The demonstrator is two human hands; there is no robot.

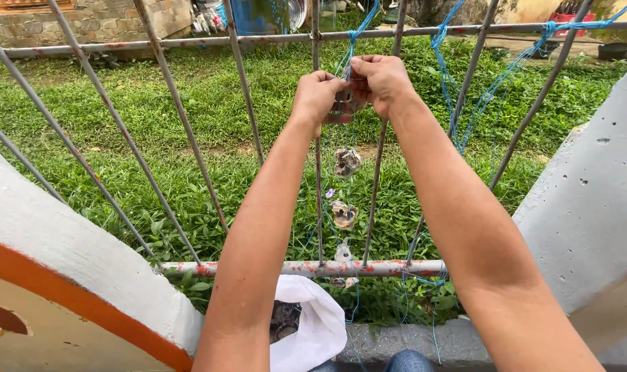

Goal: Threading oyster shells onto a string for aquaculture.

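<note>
**Pinching a shell on a blue cord at the railing**

Holding both hands up against the metal railing [306,267], the person pinched a brownish oyster shell [346,103] between them: the left hand [317,96] and the right hand [382,83] were curled shut around it, fingertips meeting over the shell. It sat on a thin blue cord [354,34] tied to the railing's top bar, between two upright bars. Below the grip, three more shells [346,162] hung well apart down the same cord, pale, rough and flaky, the lowest near the bottom bar. Behind the bars lay green grass [189,103], with a stone wall at the far left. A white bag [320,324] sat open by the concrete ledge under the left forearm.
</note>
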